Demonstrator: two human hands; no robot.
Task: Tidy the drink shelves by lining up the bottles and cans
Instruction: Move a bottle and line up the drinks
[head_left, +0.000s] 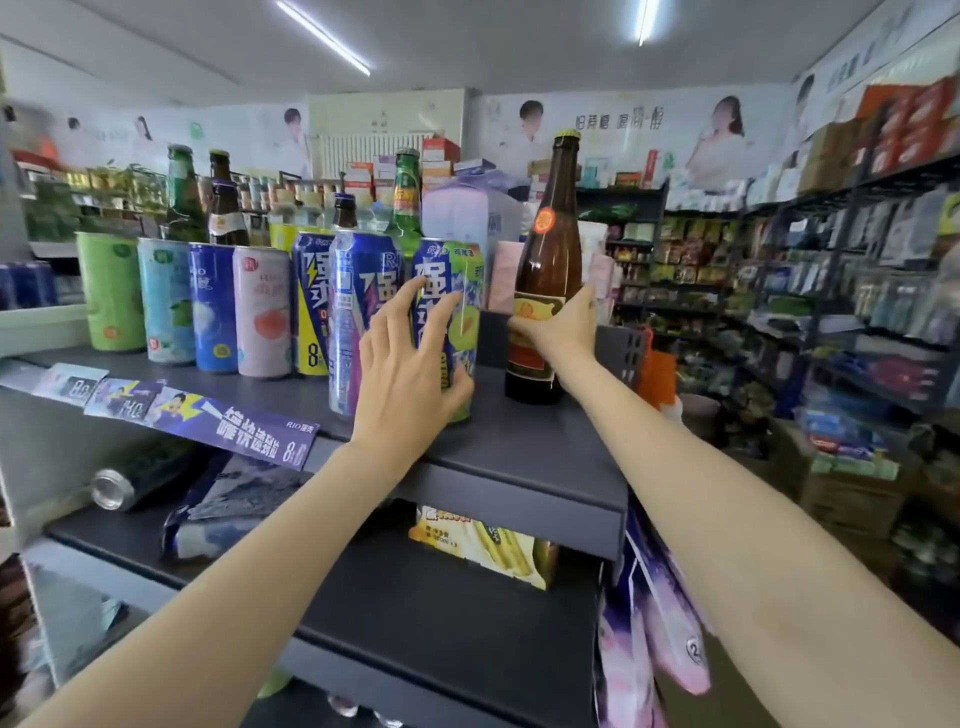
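On the dark top shelf (530, 441) my left hand (410, 374) grips a tall blue and green can (462, 312), fingers wrapped round its front. Close on its left stands a blue and purple can (353, 306). My right hand (563, 327) holds a tall brown glass bottle (548, 260) with a yellow cap at its lower label; the bottle stands upright near the shelf's right end. A row of several cans (208, 306) runs along the back left, with green and brown bottles (405, 202) behind them.
The shelf below holds a can lying on its side (124, 480), a fallen dark blue can (208, 525) and a yellow carton (483, 545). Price strips (218, 421) hang from the top shelf's front edge. A white carton (467, 213) stands behind. Store racks (831, 291) fill the right.
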